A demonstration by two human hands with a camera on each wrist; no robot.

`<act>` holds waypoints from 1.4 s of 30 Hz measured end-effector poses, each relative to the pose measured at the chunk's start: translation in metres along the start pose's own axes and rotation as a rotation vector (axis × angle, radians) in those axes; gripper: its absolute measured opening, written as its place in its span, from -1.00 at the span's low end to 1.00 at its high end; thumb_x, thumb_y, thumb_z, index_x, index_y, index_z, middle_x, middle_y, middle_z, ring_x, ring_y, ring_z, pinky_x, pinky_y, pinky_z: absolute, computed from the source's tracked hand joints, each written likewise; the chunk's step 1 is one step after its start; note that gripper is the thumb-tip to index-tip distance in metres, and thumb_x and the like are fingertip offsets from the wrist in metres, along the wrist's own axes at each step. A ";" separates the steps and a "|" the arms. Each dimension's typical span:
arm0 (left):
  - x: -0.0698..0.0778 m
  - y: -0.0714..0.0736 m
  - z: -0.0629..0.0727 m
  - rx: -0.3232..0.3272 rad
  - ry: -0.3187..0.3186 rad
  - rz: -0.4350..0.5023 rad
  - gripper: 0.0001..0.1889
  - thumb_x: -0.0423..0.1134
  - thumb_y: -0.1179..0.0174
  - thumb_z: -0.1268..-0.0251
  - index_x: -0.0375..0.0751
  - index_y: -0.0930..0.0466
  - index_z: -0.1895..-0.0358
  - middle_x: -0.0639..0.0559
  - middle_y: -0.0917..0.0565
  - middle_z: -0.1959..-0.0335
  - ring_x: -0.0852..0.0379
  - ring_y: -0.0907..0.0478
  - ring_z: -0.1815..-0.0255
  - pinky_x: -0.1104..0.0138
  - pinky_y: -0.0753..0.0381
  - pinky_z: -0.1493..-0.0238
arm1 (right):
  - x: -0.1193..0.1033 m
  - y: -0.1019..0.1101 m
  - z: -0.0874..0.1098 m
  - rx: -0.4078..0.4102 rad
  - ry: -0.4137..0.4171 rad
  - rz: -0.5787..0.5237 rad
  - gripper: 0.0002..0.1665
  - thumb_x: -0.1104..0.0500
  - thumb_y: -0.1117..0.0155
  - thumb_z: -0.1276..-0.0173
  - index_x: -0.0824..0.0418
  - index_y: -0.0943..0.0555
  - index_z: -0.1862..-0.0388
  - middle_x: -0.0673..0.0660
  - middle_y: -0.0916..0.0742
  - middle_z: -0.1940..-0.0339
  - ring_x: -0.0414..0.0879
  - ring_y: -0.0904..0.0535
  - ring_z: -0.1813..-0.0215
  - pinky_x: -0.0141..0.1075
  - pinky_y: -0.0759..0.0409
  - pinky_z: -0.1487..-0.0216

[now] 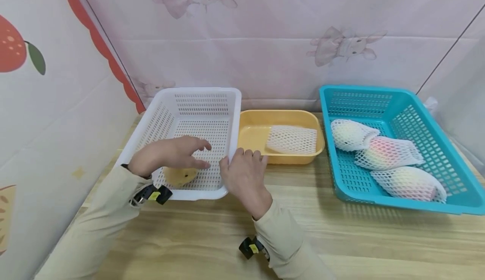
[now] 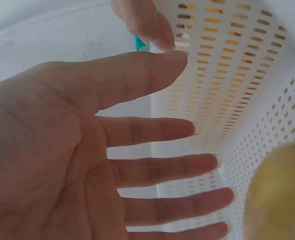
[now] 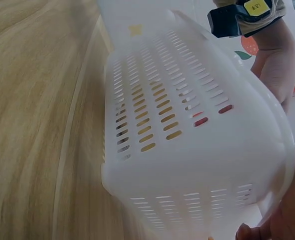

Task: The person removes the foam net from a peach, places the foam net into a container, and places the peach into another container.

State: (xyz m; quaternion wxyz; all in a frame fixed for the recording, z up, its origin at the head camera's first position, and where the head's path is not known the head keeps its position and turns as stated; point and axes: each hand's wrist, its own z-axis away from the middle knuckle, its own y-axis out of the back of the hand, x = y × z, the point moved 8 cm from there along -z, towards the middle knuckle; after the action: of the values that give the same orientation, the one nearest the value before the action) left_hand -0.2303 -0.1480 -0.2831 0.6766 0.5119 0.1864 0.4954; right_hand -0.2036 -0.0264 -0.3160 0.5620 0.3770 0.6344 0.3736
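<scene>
Over the white basket (image 1: 235, 103) my left hand (image 1: 170, 153) hovers with its fingers extended and holds nothing. Spread fingers and a straight thumb show in the left wrist view. A rounded yellow fruit (image 1: 181, 177) with a dark spot lies on the basket floor, partly hidden beneath that hand; its exact kind I cannot tell. My right hand (image 1: 246, 174) grips the basket's right rim near the front corner, thumb on the inner side. Seen from the right wrist, the basket's outer wall (image 3: 197, 155) fills the middle, with the right hand at the right edge.
A yellow tray (image 1: 250, 160) beside the white basket holds white foam netting (image 1: 293, 139). At the right, a teal basket (image 1: 341, 183) holds 3 net-wrapped fruits, including a pinkish one (image 1: 388, 153). The wooden table (image 1: 197, 233) runs along the front, with a printed cloth (image 1: 265, 61) behind.
</scene>
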 end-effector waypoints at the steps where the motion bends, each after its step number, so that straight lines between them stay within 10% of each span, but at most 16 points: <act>1: 0.002 0.000 0.001 0.009 -0.005 0.001 -0.42 -0.03 -0.21 -0.31 -0.29 -0.39 -0.29 -0.23 -0.52 -0.22 -0.17 -0.43 -0.25 -0.07 -0.40 -0.23 | 0.000 0.000 0.000 0.002 0.000 0.004 -0.48 -0.14 0.10 -0.43 0.27 -0.52 0.40 0.13 -0.51 0.53 0.09 -0.38 0.33 -0.06 -0.26 0.15; 15: 0.015 0.000 0.008 0.137 -0.068 0.032 -0.52 -0.11 -0.21 -0.32 -0.32 -0.47 -0.20 -0.22 -0.61 -0.05 -0.09 -0.57 -0.02 0.01 -0.55 -0.06 | 0.001 0.004 0.003 -0.008 0.047 -0.012 -0.19 -0.36 0.37 -0.49 0.27 -0.56 0.35 0.18 -0.57 0.47 0.12 -0.41 0.28 -0.03 -0.26 0.13; 36: 0.037 0.000 0.004 0.453 -0.033 0.231 -0.54 -0.18 -0.16 -0.35 -0.39 -0.42 -0.21 -0.27 -0.63 0.02 -0.14 -0.61 0.05 0.08 -0.61 0.07 | 0.044 0.062 -0.005 0.121 0.056 0.000 -0.56 -0.13 -0.02 -0.48 0.20 -0.51 0.39 0.15 -0.58 0.43 0.14 -0.48 0.28 0.01 -0.40 0.20; 42: 0.057 0.000 -0.003 0.612 -0.006 0.141 -0.51 -0.14 -0.18 -0.34 -0.41 -0.42 -0.19 -0.29 -0.59 -0.02 -0.15 -0.58 0.03 0.07 -0.60 0.04 | 0.068 0.085 -0.001 0.177 0.050 0.018 -0.60 -0.06 -0.12 -0.44 0.27 -0.53 0.36 0.19 -0.58 0.45 0.16 -0.50 0.32 0.01 -0.45 0.28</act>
State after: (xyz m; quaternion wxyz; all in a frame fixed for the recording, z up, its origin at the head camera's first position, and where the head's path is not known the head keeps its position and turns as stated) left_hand -0.2073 -0.0972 -0.2695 0.4557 0.7051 0.2889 0.4602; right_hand -0.2050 0.0723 -0.2689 0.5072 0.4215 0.6753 0.3301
